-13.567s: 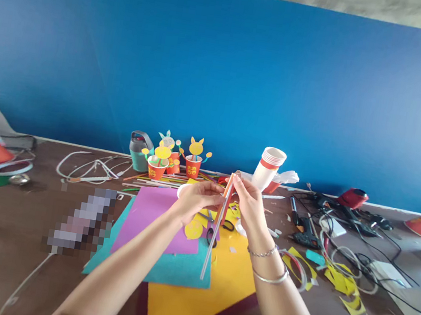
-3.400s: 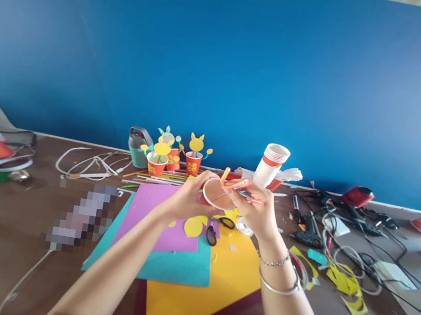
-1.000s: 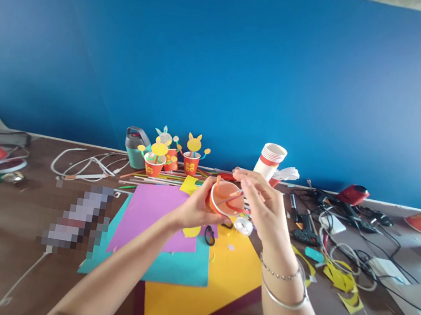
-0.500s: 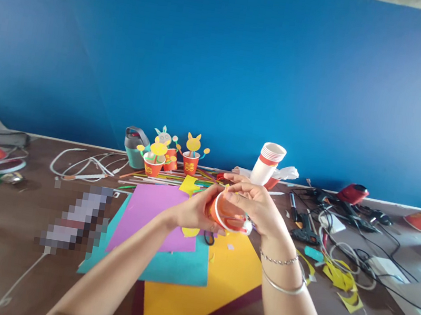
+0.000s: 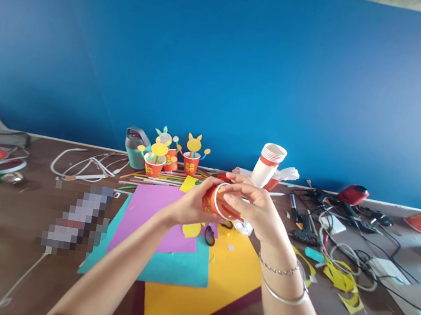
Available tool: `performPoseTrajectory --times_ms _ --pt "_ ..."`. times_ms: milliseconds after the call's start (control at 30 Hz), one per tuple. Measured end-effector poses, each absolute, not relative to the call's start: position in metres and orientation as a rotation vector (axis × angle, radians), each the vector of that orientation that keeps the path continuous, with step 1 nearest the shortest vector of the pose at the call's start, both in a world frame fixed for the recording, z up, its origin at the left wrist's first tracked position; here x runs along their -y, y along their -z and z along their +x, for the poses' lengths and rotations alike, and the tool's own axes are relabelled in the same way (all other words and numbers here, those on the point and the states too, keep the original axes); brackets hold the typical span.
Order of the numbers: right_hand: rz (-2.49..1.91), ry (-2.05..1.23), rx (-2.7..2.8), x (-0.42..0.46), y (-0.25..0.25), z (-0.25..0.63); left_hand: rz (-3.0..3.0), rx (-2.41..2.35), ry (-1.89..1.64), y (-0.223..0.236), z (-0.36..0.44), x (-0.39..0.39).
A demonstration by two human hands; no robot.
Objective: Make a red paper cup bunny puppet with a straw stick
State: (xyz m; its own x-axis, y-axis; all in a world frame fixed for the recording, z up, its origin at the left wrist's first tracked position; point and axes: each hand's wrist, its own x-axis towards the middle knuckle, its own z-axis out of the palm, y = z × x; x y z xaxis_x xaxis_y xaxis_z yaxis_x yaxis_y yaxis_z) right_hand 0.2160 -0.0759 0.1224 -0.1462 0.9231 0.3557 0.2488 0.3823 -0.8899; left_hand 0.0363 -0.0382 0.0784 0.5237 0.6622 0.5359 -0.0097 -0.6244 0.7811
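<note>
Above the coloured paper sheets, my left hand (image 5: 191, 202) is wrapped round a red paper cup (image 5: 209, 200) tilted with its white rim toward the right. My right hand (image 5: 251, 201) is at the cup's mouth, thumb and fingers curled together by the rim; what they pinch is hidden. A thin red strip (image 5: 238, 217) sticks out of the cup's opening under the right thumb. Below the cup lie black-handled scissors (image 5: 210, 235), a roll of clear tape (image 5: 242, 227) and a yellow paper oval (image 5: 191, 229).
Purple (image 5: 145, 216), teal (image 5: 172, 268) and yellow (image 5: 195, 304) sheets overlap under my hands. Behind stand cups with paper animal figures (image 5: 191, 162), a grey-teal bottle (image 5: 136, 147) and stacked white cups (image 5: 268, 165). Glue gun (image 5: 305, 228), cables and yellow scraps (image 5: 341, 277) lie rightward.
The cup has turned and risen slightly in my left hand, its mouth facing more to the right. More of the scissors and tape roll shows below. The right hand stays at the rim.
</note>
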Motion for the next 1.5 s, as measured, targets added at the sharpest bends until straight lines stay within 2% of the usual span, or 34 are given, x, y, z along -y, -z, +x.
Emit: performPoseTrajectory --times_ms 167,433,667,1033,1500 --pt "-1.08 -0.641 1.631 0.077 -0.121 0.207 2.079 -0.604 -1.199 -0.073 0.039 0.039" --pt "-1.171 -0.635 1.786 0.078 -0.119 0.208 2.202 -0.626 -1.246 -0.078 0.037 0.041" --pt "-1.268 -0.439 1.875 0.081 -0.117 0.208 2.486 -0.585 -1.239 -0.082 0.037 0.044" --pt "-1.309 0.185 1.941 0.095 -0.12 0.201 2.645 -0.645 -1.207 -0.083 0.038 0.047" --pt "-1.315 0.174 2.002 0.099 -0.126 0.207 2.62 -0.677 -1.202 -0.077 0.036 0.045"
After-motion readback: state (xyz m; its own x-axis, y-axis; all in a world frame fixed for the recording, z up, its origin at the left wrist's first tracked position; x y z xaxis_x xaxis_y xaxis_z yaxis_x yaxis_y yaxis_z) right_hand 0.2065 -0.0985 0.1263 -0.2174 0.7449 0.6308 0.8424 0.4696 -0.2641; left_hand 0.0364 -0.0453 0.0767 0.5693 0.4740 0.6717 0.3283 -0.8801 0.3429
